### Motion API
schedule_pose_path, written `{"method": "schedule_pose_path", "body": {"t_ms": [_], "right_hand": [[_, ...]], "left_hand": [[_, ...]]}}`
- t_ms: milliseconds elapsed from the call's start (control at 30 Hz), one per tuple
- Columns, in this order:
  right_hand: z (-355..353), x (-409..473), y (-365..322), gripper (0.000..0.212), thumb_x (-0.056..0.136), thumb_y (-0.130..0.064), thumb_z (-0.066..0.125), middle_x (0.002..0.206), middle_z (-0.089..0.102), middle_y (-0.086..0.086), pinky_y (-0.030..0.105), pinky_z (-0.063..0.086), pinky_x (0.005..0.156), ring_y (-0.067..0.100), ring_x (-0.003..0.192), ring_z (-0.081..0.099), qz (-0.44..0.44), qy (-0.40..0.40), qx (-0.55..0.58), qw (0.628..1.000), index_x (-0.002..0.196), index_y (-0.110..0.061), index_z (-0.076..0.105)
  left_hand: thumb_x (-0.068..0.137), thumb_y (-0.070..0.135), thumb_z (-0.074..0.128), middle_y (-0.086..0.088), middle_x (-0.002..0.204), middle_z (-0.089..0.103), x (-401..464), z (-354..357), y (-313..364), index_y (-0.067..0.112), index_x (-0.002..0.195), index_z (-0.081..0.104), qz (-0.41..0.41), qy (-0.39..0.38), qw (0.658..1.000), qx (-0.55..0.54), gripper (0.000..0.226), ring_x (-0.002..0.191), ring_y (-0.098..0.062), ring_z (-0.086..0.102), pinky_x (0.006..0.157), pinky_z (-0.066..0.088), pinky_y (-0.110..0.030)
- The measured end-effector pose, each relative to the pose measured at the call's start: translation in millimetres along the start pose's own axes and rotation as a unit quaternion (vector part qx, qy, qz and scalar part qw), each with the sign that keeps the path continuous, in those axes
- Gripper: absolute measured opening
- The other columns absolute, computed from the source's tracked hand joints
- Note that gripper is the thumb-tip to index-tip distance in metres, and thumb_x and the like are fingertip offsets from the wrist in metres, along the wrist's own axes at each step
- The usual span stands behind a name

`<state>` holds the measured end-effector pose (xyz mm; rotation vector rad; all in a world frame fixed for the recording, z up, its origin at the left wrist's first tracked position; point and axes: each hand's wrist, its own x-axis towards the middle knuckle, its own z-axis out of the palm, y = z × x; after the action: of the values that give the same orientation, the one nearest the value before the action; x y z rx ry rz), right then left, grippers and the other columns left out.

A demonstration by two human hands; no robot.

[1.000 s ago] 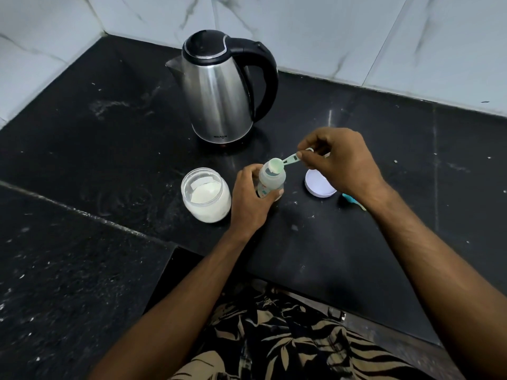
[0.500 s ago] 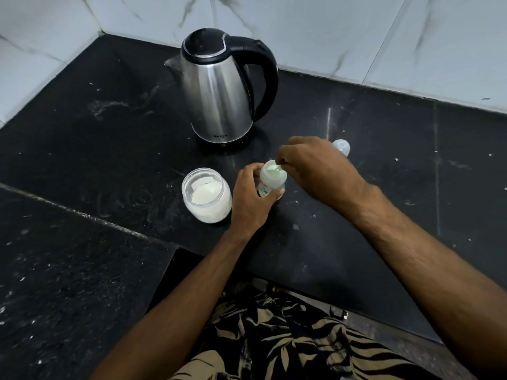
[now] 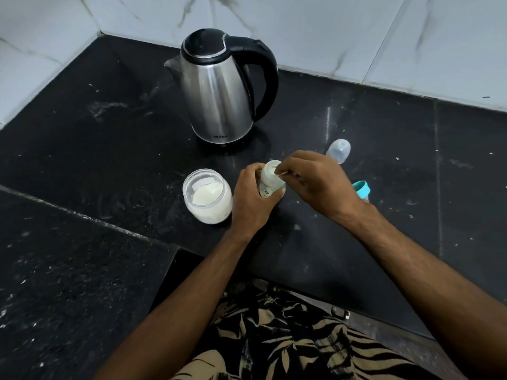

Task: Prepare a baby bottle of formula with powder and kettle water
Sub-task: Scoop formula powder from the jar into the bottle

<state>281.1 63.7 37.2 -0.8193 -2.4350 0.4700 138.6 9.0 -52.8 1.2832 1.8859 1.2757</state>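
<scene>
While one baby bottle (image 3: 270,182) is standing upright on the black worktop (image 3: 384,187), just in front of the one steel kettle (image 3: 219,91), the left hand (image 3: 251,200) is wrapping its grip around the bottle's body. The right hand (image 3: 315,182) is hovering over the bottle's open mouth, fingertips pinching a thin scoop handle, mostly hidden. One open jar (image 3: 207,196) of white powder is sitting in front and left of the kettle. One clear cap (image 3: 339,150) and one teal ring (image 3: 361,189) are lying in front and right of the kettle.
</scene>
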Motion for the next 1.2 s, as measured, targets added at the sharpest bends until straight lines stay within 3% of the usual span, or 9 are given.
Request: {"method": "schedule_pose_path", "body": {"t_ms": [500,633,767,900,1000,1133,1200], "right_hand": [[0.0,-1.5,6.0,0.01,0.088,-0.009,0.068,0.095,0.07,0.005,0.036,0.058,0.067,0.016,0.079,0.066,0.011,0.021,0.041,0.999,0.098,-0.007,0.072],[0.2,0.4,7.8,0.012,0.086,-0.007,0.07,0.095,0.07,0.003,0.039,0.058,0.068,0.017,0.079,0.067,0.016,-0.015,0.032,0.999,0.097,-0.01,0.072],[-3.9,2.0,5.7,0.011,0.086,-0.005,0.071,0.092,0.071,0.005,0.025,0.055,0.07,0.007,0.078,0.061,0.012,0.038,0.06,0.997,0.097,-0.006,0.073],[-2.2,1.5,8.1,0.012,0.085,-0.006,0.071,0.094,0.071,0.003,0.037,0.059,0.07,0.015,0.079,0.067,0.024,-0.007,0.042,0.999,0.097,-0.009,0.073],[-2.2,1.1,6.6,0.011,0.087,-0.005,0.069,0.094,0.071,0.005,0.027,0.055,0.072,0.01,0.081,0.064,0.004,0.039,0.059,0.997,0.097,-0.006,0.073],[-1.7,2.6,8.3,0.012,0.086,-0.005,0.071,0.094,0.071,0.004,0.037,0.059,0.071,0.017,0.08,0.068,0.02,-0.013,0.045,0.999,0.096,-0.009,0.073],[-2.8,2.5,7.4,0.011,0.086,-0.006,0.071,0.094,0.071,0.005,0.031,0.058,0.073,0.015,0.081,0.067,0.011,0.014,0.049,0.999,0.097,-0.007,0.073]], "left_hand": [[0.072,0.031,0.087,0.003,0.121,0.059,0.9,-0.7,-1.1,0.02,0.124,0.053,0.001,-0.003,1.0,0.008,0.063,0.108,-0.013,0.061,0.092,0.056,-0.039],[0.071,0.031,0.087,0.005,0.12,0.058,1.1,-0.9,-1.1,0.023,0.122,0.053,0.003,-0.003,1.0,0.004,0.061,0.108,-0.013,0.061,0.091,0.056,-0.041],[0.071,0.028,0.086,0.009,0.117,0.057,0.6,-1.3,0.0,0.022,0.121,0.054,0.007,0.001,1.0,0.005,0.06,0.106,-0.011,0.061,0.091,0.055,-0.039],[0.071,0.031,0.087,0.007,0.119,0.058,0.8,-0.7,-0.7,0.022,0.122,0.054,0.002,-0.003,1.0,0.002,0.061,0.107,-0.011,0.061,0.091,0.056,-0.039],[0.072,0.03,0.087,0.006,0.119,0.058,0.8,-0.5,-0.2,0.021,0.122,0.054,0.002,-0.001,1.0,0.004,0.061,0.107,-0.011,0.061,0.091,0.056,-0.038],[0.072,0.029,0.087,0.005,0.12,0.059,0.5,-1.3,0.5,0.02,0.123,0.053,0.0,-0.003,1.0,0.003,0.062,0.108,-0.011,0.061,0.092,0.056,-0.037],[0.072,0.028,0.087,0.006,0.119,0.058,0.3,-1.3,0.7,0.02,0.123,0.053,0.0,-0.002,1.0,0.005,0.061,0.107,-0.011,0.061,0.092,0.056,-0.037]]}}
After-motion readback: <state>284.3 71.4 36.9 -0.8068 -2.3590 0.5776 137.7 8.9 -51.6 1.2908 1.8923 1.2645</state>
